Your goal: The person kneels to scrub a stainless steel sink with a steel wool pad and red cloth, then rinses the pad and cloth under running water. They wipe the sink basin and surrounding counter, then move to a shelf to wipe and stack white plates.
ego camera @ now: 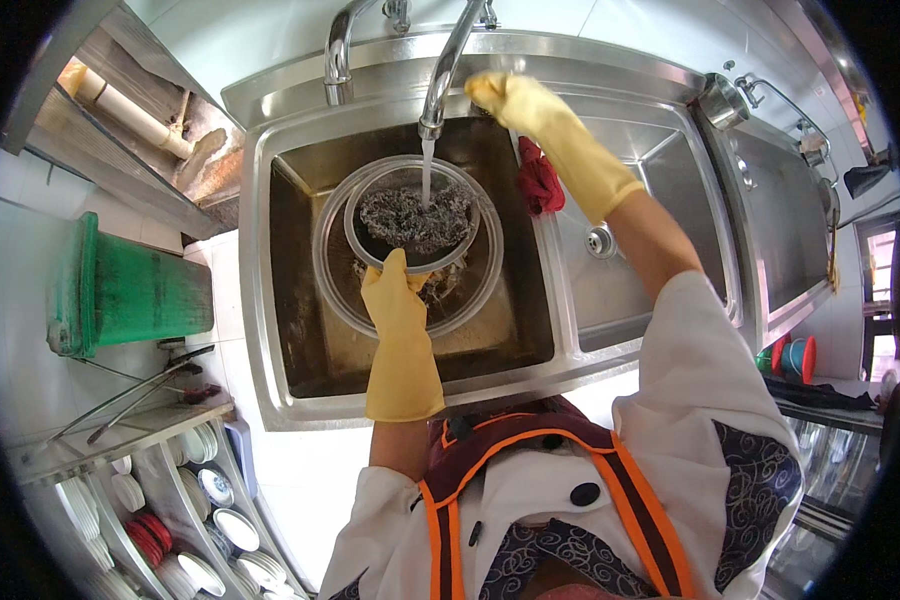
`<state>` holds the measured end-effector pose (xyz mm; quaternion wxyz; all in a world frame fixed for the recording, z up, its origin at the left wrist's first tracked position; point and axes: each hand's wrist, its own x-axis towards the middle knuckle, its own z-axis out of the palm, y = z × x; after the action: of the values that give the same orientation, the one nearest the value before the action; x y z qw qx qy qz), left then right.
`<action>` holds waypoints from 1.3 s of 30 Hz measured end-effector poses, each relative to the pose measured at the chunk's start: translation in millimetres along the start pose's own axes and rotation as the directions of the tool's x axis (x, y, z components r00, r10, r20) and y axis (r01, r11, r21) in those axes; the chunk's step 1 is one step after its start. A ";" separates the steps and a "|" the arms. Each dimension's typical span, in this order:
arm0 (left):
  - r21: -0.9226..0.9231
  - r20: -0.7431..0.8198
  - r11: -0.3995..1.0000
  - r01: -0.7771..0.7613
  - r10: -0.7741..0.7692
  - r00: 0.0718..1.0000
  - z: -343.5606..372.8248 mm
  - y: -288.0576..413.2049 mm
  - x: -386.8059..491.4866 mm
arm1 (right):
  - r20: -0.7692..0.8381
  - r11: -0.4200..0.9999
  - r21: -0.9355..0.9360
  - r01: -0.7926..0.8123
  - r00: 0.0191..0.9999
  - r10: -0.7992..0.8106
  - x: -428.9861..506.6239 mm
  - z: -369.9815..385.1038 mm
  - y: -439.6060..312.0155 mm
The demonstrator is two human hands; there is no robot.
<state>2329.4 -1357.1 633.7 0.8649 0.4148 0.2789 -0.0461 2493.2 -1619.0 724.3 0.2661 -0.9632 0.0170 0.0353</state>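
Both hands wear yellow rubber gloves. My left hand [397,285] grips the near rim of a clear round plastic container [354,238]. In that container lies a dark grey steel wool scourer [418,217], with water from the faucet [441,82] falling onto it. Beneath it, a larger clear round basin [328,289] stands in the left sink bowl [495,330] and holds some food scraps. My right hand [499,94], somewhat blurred, is raised with curled fingers just right of the faucet; whether it holds anything is not visible. A red cloth [540,180] hangs over the divider below my right forearm.
The right sink bowl [622,315] has a drain strainer. A second faucet [339,52] stands at the back left. At left are a green bin [150,281] and a rack [142,435] of stacked plates. A metal pot [722,103] sits at the back right.
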 end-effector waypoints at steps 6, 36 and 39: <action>0.035 0.022 0.999 -0.018 0.018 1.000 -4.4 -19.5 17.3 | 0.061 0.839 -0.088 0.537 0.844 -0.534 -93.4 68.7 1.4; -0.020 0.011 0.999 0.034 -0.034 0.999 -33.2 -45.0 13.6 | -0.018 0.787 -0.239 0.569 0.808 -0.589 -123.9 134.7 -11.7; 0.190 0.033 0.981 -0.043 0.038 0.999 -41.8 -50.9 14.7 | 0.107 0.811 -0.332 0.481 0.874 -0.474 -130.6 168.0 -22.4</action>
<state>2307.4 -1356.9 570.0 0.8259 0.5006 0.2521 -0.0611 2354.2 -1511.7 602.0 0.0918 -0.9676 -0.2344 -0.0208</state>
